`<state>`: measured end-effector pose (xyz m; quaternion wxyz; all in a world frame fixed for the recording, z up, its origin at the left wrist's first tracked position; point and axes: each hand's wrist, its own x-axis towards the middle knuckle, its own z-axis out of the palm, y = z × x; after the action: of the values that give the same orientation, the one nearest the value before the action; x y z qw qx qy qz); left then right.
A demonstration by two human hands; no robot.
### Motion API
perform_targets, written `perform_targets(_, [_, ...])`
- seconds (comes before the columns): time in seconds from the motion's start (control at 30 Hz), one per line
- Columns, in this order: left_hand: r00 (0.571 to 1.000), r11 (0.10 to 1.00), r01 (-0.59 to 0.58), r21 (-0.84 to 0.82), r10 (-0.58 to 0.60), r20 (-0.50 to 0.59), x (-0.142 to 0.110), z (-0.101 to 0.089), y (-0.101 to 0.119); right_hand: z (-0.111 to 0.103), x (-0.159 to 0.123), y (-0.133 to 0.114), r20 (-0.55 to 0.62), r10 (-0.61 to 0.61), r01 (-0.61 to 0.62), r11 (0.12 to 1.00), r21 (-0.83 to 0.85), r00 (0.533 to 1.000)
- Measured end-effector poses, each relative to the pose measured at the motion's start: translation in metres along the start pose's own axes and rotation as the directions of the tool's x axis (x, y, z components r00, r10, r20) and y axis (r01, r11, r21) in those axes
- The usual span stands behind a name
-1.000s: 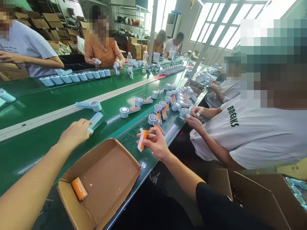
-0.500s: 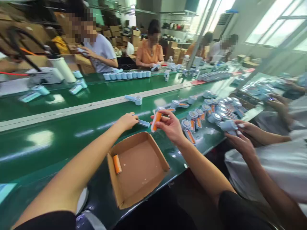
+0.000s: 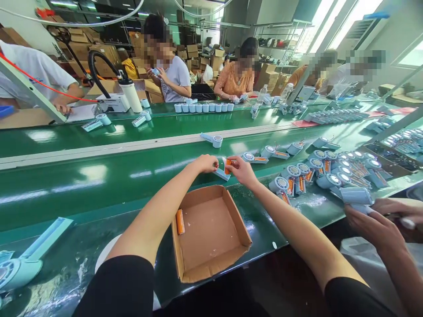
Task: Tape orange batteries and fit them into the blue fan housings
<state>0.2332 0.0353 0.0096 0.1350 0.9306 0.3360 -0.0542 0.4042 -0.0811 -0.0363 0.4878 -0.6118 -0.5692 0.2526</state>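
Note:
My left hand (image 3: 209, 163) is closed at the near end of a light-blue handheld fan (image 3: 222, 175), whose trough-like handle sticks out to the right; its head is hidden behind the fingers. An orange cylindrical battery (image 3: 228, 167) is pinched in my right hand (image 3: 243, 171), just above the tip of that handle. A thin white strip (image 3: 224, 161) shows at the battery's left side. Below both hands is a shallow cardboard box (image 3: 211, 246), with another orange battery (image 3: 180, 222) lying against its left wall.
Several fans with orange batteries (image 3: 300, 185) lie to the right, beside a co-worker's hands (image 3: 376, 220). One fan (image 3: 216, 141) lies ahead by the pale divider strip (image 3: 158, 141). At lower left is another open fan (image 3: 33, 259). People sit across the green table.
My right hand has turned the battery more upright and brought it close to the fan handle. The left hand stays at the fan. The view has shifted left.

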Motion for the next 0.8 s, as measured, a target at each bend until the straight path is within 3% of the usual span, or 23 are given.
perform_targets(0.13, [0.997,0.996,0.052,-0.070,-0.056,-0.062,0.003,0.003,0.003,-0.001,-0.003,-0.002,0.109,-0.034,0.072,0.926,-0.370,0.993])
perform_targets(0.3, [0.983,0.979,0.124,-0.162,-0.143,-0.111,0.016,0.008,0.006,-0.005,0.002,-0.017,0.323,-0.001,0.237,0.681,-0.693,0.947])
perform_targets(0.4, [0.975,0.966,0.150,-0.211,-0.180,-0.132,0.023,0.010,0.007,-0.003,0.004,-0.024,0.397,0.058,0.289,0.591,-0.753,0.916])
perform_targets(0.57, [0.967,0.953,0.165,-0.253,-0.206,-0.148,0.026,0.013,0.011,0.006,0.005,-0.026,0.368,0.169,0.235,0.517,-0.823,0.914])
perform_targets(0.67, [0.969,0.947,0.155,-0.281,-0.201,-0.144,0.029,0.012,0.016,0.013,0.008,-0.025,0.352,0.200,0.210,0.511,-0.834,0.914])
perform_targets(0.8, [0.969,0.936,0.136,-0.325,-0.194,-0.154,0.025,0.004,0.028,0.015,0.019,-0.026,0.382,0.148,0.248,0.544,-0.802,0.912])
